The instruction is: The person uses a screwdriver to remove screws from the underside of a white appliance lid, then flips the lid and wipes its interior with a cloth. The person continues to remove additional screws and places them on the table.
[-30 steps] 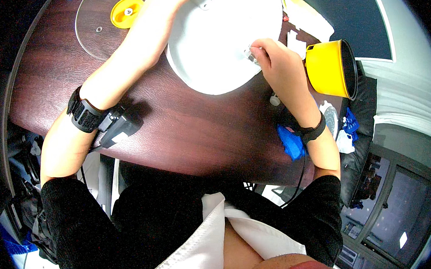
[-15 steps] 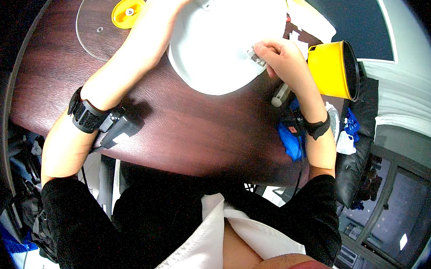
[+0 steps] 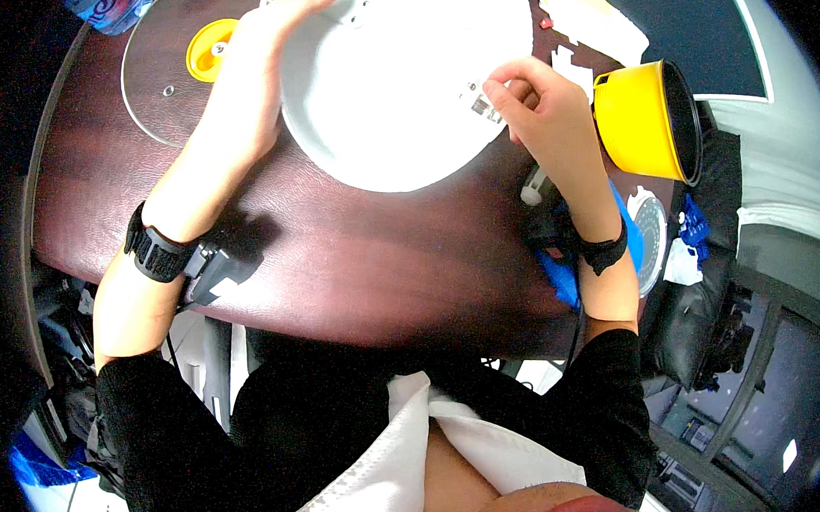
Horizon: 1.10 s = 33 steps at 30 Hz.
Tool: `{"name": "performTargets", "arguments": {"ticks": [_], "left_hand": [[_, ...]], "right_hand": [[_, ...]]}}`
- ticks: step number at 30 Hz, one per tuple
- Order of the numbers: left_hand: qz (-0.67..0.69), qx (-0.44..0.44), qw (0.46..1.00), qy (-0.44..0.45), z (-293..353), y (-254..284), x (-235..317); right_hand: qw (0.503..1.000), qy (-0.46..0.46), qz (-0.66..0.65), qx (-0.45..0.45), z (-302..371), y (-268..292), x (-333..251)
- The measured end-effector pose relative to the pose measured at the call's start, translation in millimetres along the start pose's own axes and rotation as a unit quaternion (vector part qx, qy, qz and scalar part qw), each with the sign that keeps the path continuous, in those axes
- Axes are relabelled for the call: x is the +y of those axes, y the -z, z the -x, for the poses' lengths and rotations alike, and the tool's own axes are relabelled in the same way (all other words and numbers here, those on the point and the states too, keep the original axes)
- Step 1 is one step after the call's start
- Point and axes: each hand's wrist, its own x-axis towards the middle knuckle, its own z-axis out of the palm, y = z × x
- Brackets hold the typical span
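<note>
A large, round white dish-like piece point(image 3: 400, 97) takes up the upper middle of the table. Small metal fittings sit near its top and on its right side. My left hand point(image 3: 263, 73) grips its left edge, the thumb laid over the rim and the other fingers hidden. Beside the metal fitting point(image 3: 482, 102) on the right, my right hand point(image 3: 540, 103) has its fingers curled and thumb close to the forefinger. Whether anything small is pinched there is hidden.
A clear round lid point(image 3: 171, 130) with a yellow knob point(image 3: 214, 50) lies left. On the right stands a yellow pot point(image 3: 635, 120) with a dark rim. A grey-handled tool point(image 3: 533, 188) and blue items point(image 3: 562, 280) lie near my right forearm. A blue-printed package point(image 3: 111, 10) is upper left.
The view has shifted slightly, and the white piece appears farther left. My right fingertips have drawn back a little from the metal fitting, now more exposed. My left hand keeps its grip.
</note>
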Motion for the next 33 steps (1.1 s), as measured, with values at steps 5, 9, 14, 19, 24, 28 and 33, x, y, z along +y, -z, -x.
{"name": "performTargets", "arguments": {"ticks": [5,9,14,19,24,28,33], "left_hand": [[0.007,0.015,1.0,0.026,3.6,-8.7,6.3],[-0.003,0.0,1.0,0.006,0.5,-0.9,2.0],[-0.002,0.009,1.0,0.011,3.5,-8.0,6.8],[-0.002,0.015,1.0,0.025,2.5,-4.5,6.2],[0.002,0.01,1.0,0.019,2.9,-7.0,6.8],[0.006,0.01,0.999,0.033,3.9,-8.6,7.8],[0.007,0.013,0.999,0.04,4.1,-9.1,7.3]], "right_hand": [[0.997,0.041,0.064,-0.007,1.8,-2.0,-8.3],[0.992,0.092,0.085,0.018,-0.7,-5.3,-4.9],[0.99,0.098,0.1,0.027,-2.0,-8.1,-7.1],[0.991,0.081,0.105,0.024,-2.8,-11.0,-6.1],[0.987,0.083,0.132,0.032,-3.6,-10.1,0.3],[0.989,0.065,0.134,0.017,2.1,-2.7,-11.0],[0.982,0.108,0.152,0.014,3.9,-6.2,-9.8]]}}
